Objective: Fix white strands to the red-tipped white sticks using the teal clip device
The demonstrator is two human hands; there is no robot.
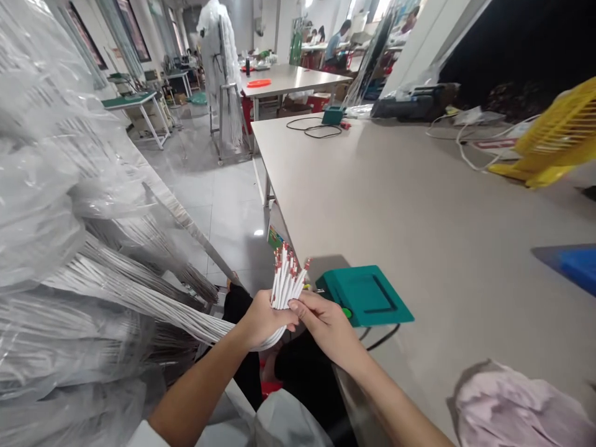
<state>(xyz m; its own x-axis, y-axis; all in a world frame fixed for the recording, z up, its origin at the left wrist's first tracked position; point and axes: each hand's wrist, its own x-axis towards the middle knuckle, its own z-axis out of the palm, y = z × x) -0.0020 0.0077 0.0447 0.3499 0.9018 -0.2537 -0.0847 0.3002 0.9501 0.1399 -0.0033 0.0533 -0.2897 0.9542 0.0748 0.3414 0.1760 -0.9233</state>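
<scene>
A bundle of white cables [285, 287] with reddish-brown ends stands up out of my hands, its tips fanned apart. My left hand [265, 316] is wrapped round the bundle from the left. From the right, my right hand [323, 318] is closed at the bundle, thumb and fingers pressed against the cables just below the tips. The cables' long tail runs left under my left wrist to a hanging mass of plastic-wrapped cables. Just beyond my right hand, a teal box [367, 295] with a green button sits at the table's edge.
The grey table [419, 217] stretches away on my right. On it are a pale pink cloth [521, 406], a blue object [580, 268], a yellow fan [556, 133] and a second small teal box [333, 114] with a black cord. Plastic-wrapped cables [41, 155] hang close on my left. People sit far back.
</scene>
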